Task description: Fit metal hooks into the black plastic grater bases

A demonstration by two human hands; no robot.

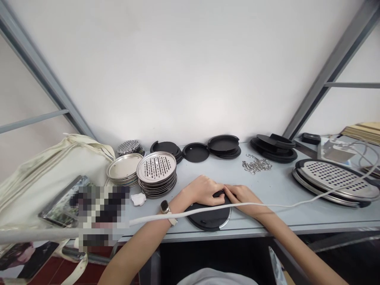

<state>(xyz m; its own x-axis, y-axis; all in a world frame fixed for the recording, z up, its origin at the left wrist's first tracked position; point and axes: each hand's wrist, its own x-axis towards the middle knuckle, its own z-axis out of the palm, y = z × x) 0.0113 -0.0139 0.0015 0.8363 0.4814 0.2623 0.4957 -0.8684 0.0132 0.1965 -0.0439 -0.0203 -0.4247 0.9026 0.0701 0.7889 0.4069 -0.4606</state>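
Observation:
A round black disc [208, 218] with a bright metal rim on its right lies at the table's front edge. My left hand [205, 190], with a watch on the wrist, has its fingers curled over the disc's far edge, closed on a black part there. My right hand [244, 198] meets it at the disc's upper right, its fingers together and touching the same edge; what they grip, if anything, is hidden. A white cable crosses in front of both arms.
Stacked metal grater discs [156, 168] and plain metal discs [124, 166] stand left. Black round parts [223, 144] line the wall. Metal rings or clips [257, 164] lie behind my right hand. Large perforated plates [338, 178] are right, a white bag [59, 170] far left.

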